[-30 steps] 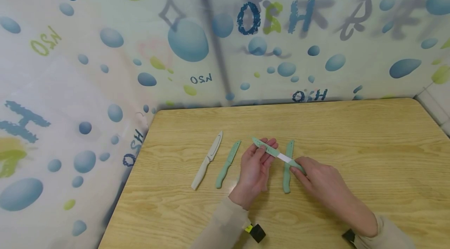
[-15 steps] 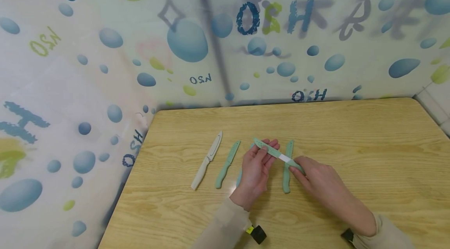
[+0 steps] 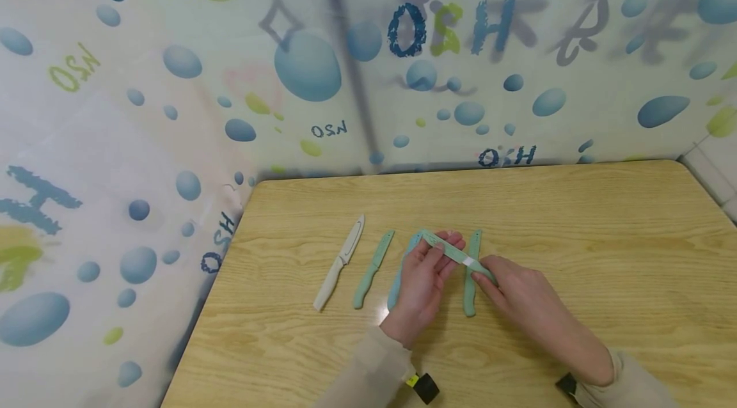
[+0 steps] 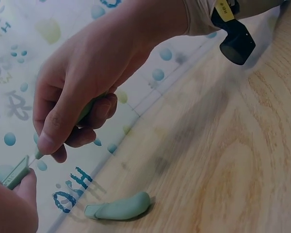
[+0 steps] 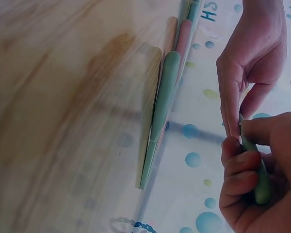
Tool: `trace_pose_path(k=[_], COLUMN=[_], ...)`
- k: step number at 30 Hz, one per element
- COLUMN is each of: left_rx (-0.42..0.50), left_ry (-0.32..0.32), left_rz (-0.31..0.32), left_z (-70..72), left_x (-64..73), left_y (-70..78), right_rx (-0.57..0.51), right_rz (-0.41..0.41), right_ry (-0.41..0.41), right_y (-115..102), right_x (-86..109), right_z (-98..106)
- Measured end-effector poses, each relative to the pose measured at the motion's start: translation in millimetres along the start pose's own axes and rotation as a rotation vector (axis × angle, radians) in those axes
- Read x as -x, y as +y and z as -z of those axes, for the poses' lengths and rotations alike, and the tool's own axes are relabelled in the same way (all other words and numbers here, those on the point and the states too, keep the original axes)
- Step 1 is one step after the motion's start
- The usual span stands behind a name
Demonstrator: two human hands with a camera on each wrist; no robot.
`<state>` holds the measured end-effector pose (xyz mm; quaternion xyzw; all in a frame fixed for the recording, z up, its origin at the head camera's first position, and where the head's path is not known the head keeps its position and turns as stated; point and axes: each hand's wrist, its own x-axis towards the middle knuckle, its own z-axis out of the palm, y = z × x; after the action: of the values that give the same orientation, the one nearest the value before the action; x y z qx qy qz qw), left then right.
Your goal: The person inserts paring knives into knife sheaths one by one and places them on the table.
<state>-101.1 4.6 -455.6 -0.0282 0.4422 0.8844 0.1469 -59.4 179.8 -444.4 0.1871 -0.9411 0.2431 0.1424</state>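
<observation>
My left hand (image 3: 423,283) pinches a green knife sheath (image 3: 451,251) between thumb and fingers, palm turned up. My right hand (image 3: 523,286) grips the green handle of a knife (image 3: 487,272). A short strip of white blade (image 3: 469,262) shows between handle and sheath; the rest lies inside the sheath. Both hands are above the table. Under the held knife lies another green knife (image 3: 469,296), also seen as a green handle (image 4: 121,206) in the left wrist view. A light blue knife (image 3: 395,293) is partly hidden by my left hand.
On the wooden table (image 3: 604,222), a cream knife (image 3: 331,283) and a green sheathed knife (image 3: 368,280) lie to the left. The right wrist view shows a pinkish handle (image 5: 184,36) among the row. A patterned curtain (image 3: 403,101) stands behind the table.
The exposed blade has become shorter as my left hand moved slightly right with the sheath, toward the handle. More of the blue knife now shows. My right hand has barely moved.
</observation>
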Motion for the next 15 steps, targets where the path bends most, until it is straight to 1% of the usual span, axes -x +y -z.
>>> trace_pose_path(k=[7, 11, 15], left_rx=[0.026, 0.018, -0.019], left_ry=[0.015, 0.014, -0.006], left_rz=[0.035, 0.025, 0.004], left_z=[-2.6, -2.8, -3.7], left_x=[0.6, 1.2, 1.7], left_y=[-3.2, -4.7, -8.4], right_rx=[-0.008, -0.011, -0.007], right_rz=[0.004, 0.004, 0.009], right_ry=[0.006, 0.005, 0.007], right_y=[-0.1, -0.4, -0.3], right_x=[-0.1, 0.0, 0.2], right_z=[-1.0, -0.6, -0.4])
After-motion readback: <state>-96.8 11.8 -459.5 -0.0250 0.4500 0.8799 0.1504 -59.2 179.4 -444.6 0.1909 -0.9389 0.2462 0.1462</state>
